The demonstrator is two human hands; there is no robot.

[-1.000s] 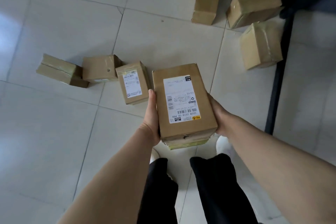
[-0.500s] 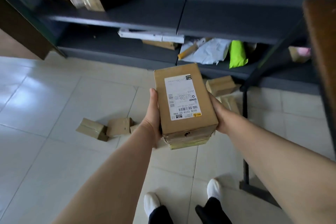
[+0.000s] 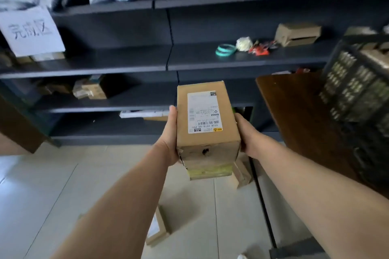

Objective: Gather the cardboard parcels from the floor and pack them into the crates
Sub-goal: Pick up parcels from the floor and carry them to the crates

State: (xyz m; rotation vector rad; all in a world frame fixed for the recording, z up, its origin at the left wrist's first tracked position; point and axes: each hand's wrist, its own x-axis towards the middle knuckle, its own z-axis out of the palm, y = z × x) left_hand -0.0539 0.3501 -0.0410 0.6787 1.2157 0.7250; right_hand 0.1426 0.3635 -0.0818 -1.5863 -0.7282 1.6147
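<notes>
Parcel stack (image 3: pixel 207 124) now up before the shelves (image 3: pixel 105 65), gripped at its sides between left hand (image 3: pixel 170 139) and right hand (image 3: pixel 246 140).

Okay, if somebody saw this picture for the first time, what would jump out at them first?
The stack of cardboard parcels dead centre, gripped between the left hand and the right hand, its top white label facing the camera. Next, the black crate at the right edge, and the white handwritten sign hanging on the dark shelves at upper left.
</notes>
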